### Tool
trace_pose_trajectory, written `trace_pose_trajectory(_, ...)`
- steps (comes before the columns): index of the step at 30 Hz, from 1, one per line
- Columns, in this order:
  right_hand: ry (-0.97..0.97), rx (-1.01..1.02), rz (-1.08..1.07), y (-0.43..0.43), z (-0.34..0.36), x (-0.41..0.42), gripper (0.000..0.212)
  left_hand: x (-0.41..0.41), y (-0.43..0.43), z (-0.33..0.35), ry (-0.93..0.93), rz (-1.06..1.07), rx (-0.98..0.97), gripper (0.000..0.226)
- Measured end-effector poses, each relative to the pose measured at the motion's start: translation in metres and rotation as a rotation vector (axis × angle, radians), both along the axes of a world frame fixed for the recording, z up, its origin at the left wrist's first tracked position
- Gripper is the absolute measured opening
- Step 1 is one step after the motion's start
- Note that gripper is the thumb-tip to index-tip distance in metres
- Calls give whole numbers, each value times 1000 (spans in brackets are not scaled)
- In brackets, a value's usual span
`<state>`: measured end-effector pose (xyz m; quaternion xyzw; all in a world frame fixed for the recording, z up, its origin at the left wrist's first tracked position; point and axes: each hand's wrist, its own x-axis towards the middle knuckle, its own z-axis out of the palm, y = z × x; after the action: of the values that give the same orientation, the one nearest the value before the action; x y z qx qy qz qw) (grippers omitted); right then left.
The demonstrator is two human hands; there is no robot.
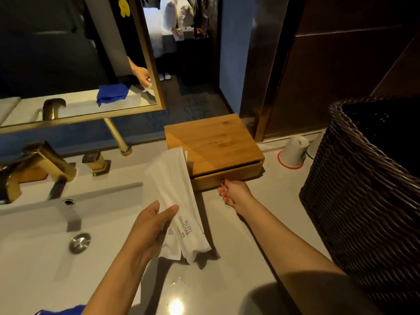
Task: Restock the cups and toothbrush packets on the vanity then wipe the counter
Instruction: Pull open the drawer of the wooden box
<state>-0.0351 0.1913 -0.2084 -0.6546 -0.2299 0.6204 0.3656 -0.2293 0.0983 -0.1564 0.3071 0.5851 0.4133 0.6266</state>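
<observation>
My left hand (150, 226) grips two white toothbrush packets (175, 196) printed "BRUSHING TEETH", held upright over the counter beside the sink. A wooden drawer box (213, 142) stands on the grey vanity counter (250, 246) behind them. My right hand (234, 193) pinches the small knob (222, 179) on the box's drawer front; the drawer looks shut or barely ajar. An upturned white cup (293, 152) with a red rim stands to the right of the box, and a second cup (314, 145) is half hidden behind a basket.
A dark wicker basket (363, 201) fills the right side. The sink basin (45, 235) with gold tap (38, 164) and handle (95, 161) lies at left. A blue cloth (61, 311) peeks in at the bottom edge. The mirror (75, 64) hangs above.
</observation>
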Motion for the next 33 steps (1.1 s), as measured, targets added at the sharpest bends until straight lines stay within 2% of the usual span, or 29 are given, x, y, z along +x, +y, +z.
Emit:
trace_pose_trajectory(5,169,-11,-42,-5,7,-6,31,-6,-1,1,27,82,-14,15)
trace_pose_trajectory(9,135,13,-23,-9,4,-3,26,-5,-4,3,16,94,-5,14)
trace_pose_trajectory(15,-23,52,21,-40,-4,5,26,-5,-11,8,13,92,8,17)
trace_pose_trajectory(26,-45,76,16,-108,-13,22,26,-21,-5,19,-58,67,4,9)
trace_pose_trajectory(33,46,83,-41,-138,-10,29,26,-27,-1,21,-85,89,9,6)
